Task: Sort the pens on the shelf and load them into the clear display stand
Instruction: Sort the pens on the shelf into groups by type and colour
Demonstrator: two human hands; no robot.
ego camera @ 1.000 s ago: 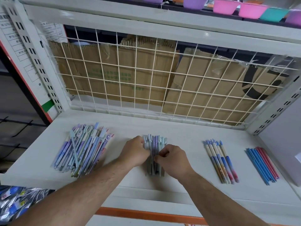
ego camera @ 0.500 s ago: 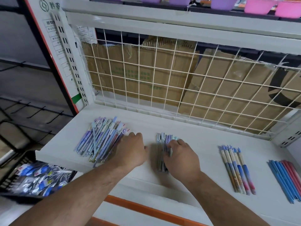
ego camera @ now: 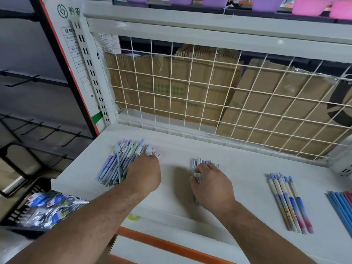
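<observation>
- Head view: the left hand (ego camera: pixel 144 173) lies curled on the loose pen pile (ego camera: pixel 114 166) at the shelf's (ego camera: pixel 177 149) 9 o'clock; whether it pinches anything cannot be told.
- The right hand (ego camera: pixel 211 182) clasps the small pen bundle (ego camera: pixel 198 161), centre.
- The black crate (ego camera: pixel 16 213), 8 o'clock, holds packets (ego camera: pixel 47 204).

1. Front of the shelf (ego camera: pixel 177 149) is open; both forearms come in that way.
2. Back is closed off by the wire grid (ego camera: pixel 192 77), and the beam (ego camera: pixel 209 29) caps the top.
3. Left: slotted upright (ego camera: pixel 91 73) at the back corner, big pen pile (ego camera: pixel 114 164) in front, left hand (ego camera: pixel 144 174) on its right edge.
4. Bare lane between the left hand and the right hand (ego camera: pixel 211 183), which covers the small pen bundle (ego camera: pixel 202 161).
5. Wider bare lane between the right hand and the patterned pens (ego camera: pixel 289 204); only a narrow gap from those to the blue pens (ego camera: pixel 341 208).
6. Bare strip along the grid behind all piles.
</observation>
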